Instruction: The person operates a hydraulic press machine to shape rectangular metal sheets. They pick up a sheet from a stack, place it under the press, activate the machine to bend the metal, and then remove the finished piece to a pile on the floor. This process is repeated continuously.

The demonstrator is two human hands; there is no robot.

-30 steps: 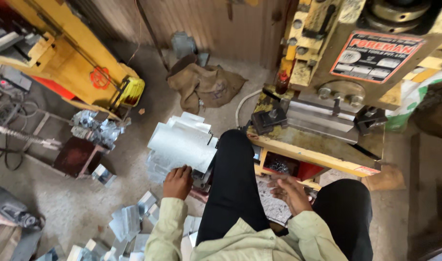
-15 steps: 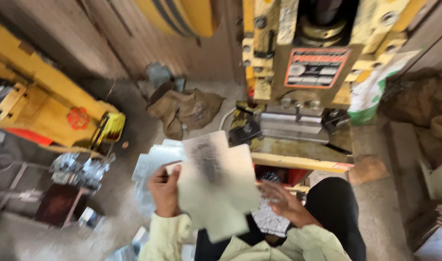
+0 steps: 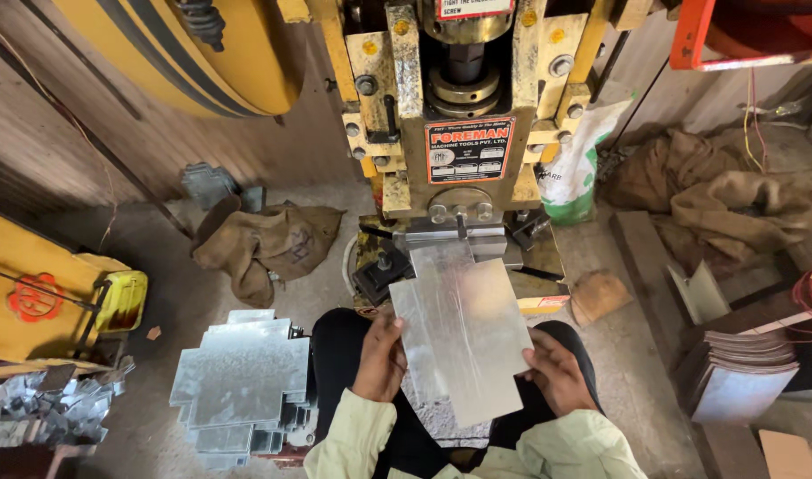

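The metal sheet (image 3: 464,333) hides the press bed and part of the lap beneath it, while the yellow flywheel (image 3: 184,53) and scrap heap (image 3: 42,412) run off the edges.

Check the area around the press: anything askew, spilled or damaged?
The metal sheet held by the left hand and right hand sits skewed toward the press die. Offcuts lie scattered at far left; the sheet stack is uneven. No damage visible.

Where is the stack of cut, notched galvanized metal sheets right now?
In the head view, the stack of notched galvanized sheets lies on the floor at lower left, beside the person's left leg, below the brown burlap sack.
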